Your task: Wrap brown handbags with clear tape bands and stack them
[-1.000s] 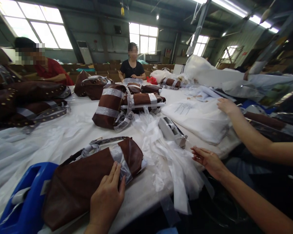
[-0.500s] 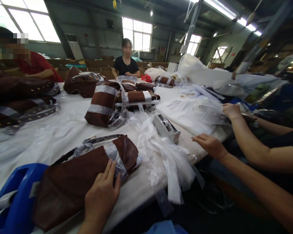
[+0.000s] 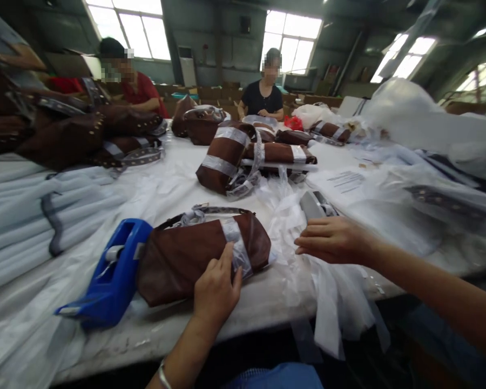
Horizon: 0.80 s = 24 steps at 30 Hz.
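My left hand [image 3: 216,289] lies flat, fingers apart, on a brown leather bag [image 3: 186,256] wrapped with clear plastic bands, near the table's front edge. The fingertips touch one plastic band [image 3: 237,251]. My right hand [image 3: 334,240] hovers open, fingers stretched leftward, over a heap of clear plastic strips [image 3: 303,254] just right of the bag. It holds nothing. A grey tape dispenser [image 3: 314,205] sits just behind that hand.
A blue tape dispenser [image 3: 111,267] stands left of the bag. More wrapped brown bags [image 3: 243,156] lie mid-table and piled at the left [image 3: 65,135]. White plastic bags [image 3: 409,189] cover the right side. Two people sit at the far side.
The view swung right to left. My right hand moved left, over the plastic strips toward the bag. My left hand stayed on the bag. Another person's arm at right is out of view.
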Each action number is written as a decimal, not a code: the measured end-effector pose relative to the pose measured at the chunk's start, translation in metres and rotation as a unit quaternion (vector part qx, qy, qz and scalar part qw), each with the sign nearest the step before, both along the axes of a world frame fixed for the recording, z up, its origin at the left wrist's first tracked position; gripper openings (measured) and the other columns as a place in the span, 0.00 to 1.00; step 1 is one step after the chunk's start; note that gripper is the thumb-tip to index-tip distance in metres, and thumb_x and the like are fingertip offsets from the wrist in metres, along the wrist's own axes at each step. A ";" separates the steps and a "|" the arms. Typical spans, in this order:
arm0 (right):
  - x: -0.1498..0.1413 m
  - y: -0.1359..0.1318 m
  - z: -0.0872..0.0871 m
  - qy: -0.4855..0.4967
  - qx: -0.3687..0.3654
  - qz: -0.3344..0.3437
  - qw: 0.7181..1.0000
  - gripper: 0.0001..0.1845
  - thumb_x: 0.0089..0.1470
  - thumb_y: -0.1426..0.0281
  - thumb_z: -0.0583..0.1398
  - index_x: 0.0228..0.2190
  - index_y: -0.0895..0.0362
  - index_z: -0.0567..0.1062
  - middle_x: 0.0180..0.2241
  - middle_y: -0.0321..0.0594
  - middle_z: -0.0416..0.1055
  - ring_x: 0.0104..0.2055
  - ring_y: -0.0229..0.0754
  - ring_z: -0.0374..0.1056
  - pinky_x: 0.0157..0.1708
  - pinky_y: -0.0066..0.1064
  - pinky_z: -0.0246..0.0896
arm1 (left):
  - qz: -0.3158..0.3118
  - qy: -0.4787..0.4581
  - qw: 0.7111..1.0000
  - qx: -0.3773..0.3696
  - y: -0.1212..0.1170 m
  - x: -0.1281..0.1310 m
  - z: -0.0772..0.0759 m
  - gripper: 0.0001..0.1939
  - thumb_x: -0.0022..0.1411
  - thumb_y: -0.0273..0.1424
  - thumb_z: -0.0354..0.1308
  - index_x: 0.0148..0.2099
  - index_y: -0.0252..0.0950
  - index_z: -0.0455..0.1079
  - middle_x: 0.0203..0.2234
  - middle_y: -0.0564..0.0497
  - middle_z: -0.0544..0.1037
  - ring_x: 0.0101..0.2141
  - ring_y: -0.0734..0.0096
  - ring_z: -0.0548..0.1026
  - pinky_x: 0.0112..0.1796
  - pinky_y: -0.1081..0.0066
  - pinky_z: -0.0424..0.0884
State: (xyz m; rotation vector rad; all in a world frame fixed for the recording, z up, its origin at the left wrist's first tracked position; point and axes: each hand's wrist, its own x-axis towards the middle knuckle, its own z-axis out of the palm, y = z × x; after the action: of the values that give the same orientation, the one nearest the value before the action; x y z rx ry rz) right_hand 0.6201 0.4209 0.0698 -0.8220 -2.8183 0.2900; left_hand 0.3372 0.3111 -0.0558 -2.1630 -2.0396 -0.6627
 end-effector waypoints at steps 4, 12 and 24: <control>-0.067 0.031 -0.004 -0.068 0.016 0.123 0.990 0.20 0.65 0.54 0.54 0.34 0.49 0.81 0.31 0.41 0.76 0.35 0.43 0.70 0.37 0.33 0.62 | -0.007 -0.019 1.000 0.003 0.001 0.001 -0.004 0.28 0.68 0.34 0.53 0.66 0.31 0.57 0.45 0.43 0.79 0.38 0.64 0.76 0.38 0.69 0.75; -0.167 0.088 -0.018 -0.179 0.092 0.259 0.945 0.15 0.60 0.59 0.61 0.27 0.53 0.79 0.30 0.39 0.77 0.32 0.40 0.70 0.27 0.30 0.51 | -0.023 -0.041 0.999 0.009 0.003 0.000 -0.008 0.27 0.66 0.31 0.54 0.65 0.31 0.58 0.56 0.42 0.75 0.42 0.61 0.75 0.42 0.64 0.76; -0.226 0.107 -0.017 -0.359 0.132 0.251 0.889 0.19 0.52 0.49 0.65 0.28 0.52 0.83 0.26 0.42 0.79 0.28 0.42 0.72 0.24 0.30 0.42 | -0.031 -0.063 0.997 0.006 0.003 0.000 -0.010 0.27 0.64 0.30 0.55 0.64 0.30 0.62 0.60 0.42 0.71 0.42 0.61 0.75 0.43 0.63 0.76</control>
State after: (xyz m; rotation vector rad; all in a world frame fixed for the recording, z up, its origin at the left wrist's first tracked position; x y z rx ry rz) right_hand 0.3941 0.5275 0.0532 -0.1144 -3.6086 -0.4259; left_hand 0.3375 0.3140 -0.0654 -2.2399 -2.0291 -0.8373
